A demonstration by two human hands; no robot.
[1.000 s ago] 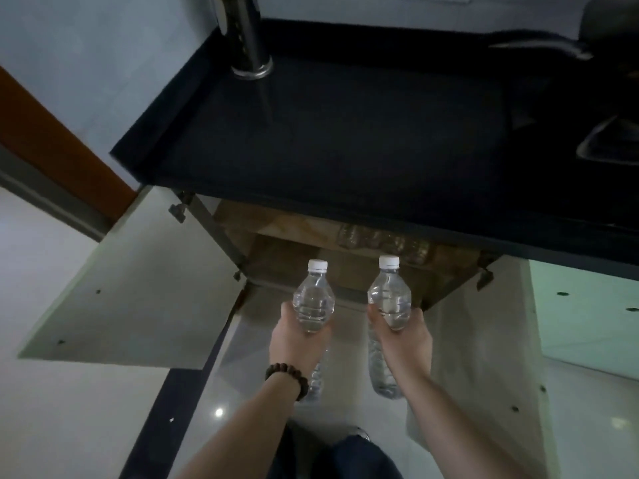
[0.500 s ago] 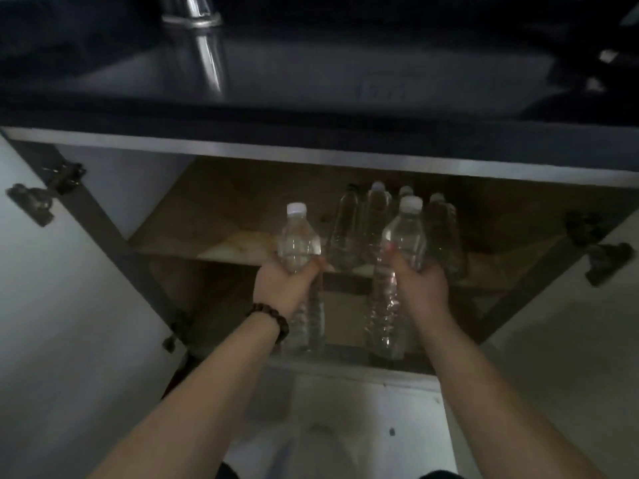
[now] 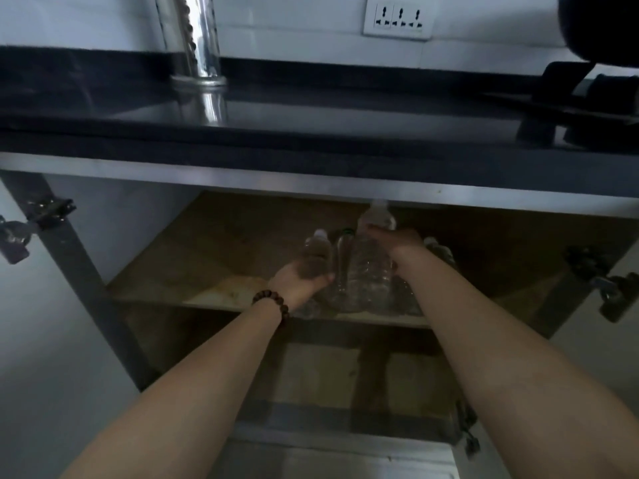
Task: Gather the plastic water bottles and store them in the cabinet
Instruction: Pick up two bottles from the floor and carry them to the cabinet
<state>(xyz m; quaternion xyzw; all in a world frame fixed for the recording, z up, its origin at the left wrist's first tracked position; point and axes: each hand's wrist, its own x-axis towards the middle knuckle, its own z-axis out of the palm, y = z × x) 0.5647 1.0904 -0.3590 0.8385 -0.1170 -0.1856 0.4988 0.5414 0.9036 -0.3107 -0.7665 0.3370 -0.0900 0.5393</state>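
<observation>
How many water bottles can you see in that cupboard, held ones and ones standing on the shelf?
Bottles held in a hand: 2 (left hand, right hand)
Bottles standing free on the shelf, dimly seen: at least 2
Total: at least 4

The cabinet (image 3: 311, 188) is open at the front, in the middle of the frame. The left half of the wooden shelf (image 3: 179, 271) is bare, so a hand could pass in there. The right half is crowded: the left hand (image 3: 297, 283) and the right hand (image 3: 397, 242) each grip a bottle, right beside the standing bottles (image 3: 342, 264). The metal bar (image 3: 311, 179) sits close over the right bottle's cap. Under the shelf is dark open space.
</observation>
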